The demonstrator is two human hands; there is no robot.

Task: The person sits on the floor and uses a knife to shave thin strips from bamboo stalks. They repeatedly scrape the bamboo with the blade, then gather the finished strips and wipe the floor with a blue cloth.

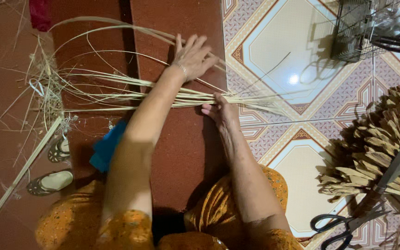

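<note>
A bundle of long, thin, pale plant strips (116,92) lies across a dark red step (181,153), its loose ends curving up and to the left. My right hand (222,115) grips the bundle near its gathered end, where the step meets the tiled floor. My left hand (193,55) reaches farther out above the bundle. Its fingers are spread and rest over a few stray strips, closing on nothing.
Black-handled scissors (343,227) and a long metal blade (394,171) lie at lower right beside a heap of dried leaf pieces (385,134). A wire basket (357,28) stands top right. Sandals (52,181), a blue cloth (107,147) and a long stick (17,178) are at left.
</note>
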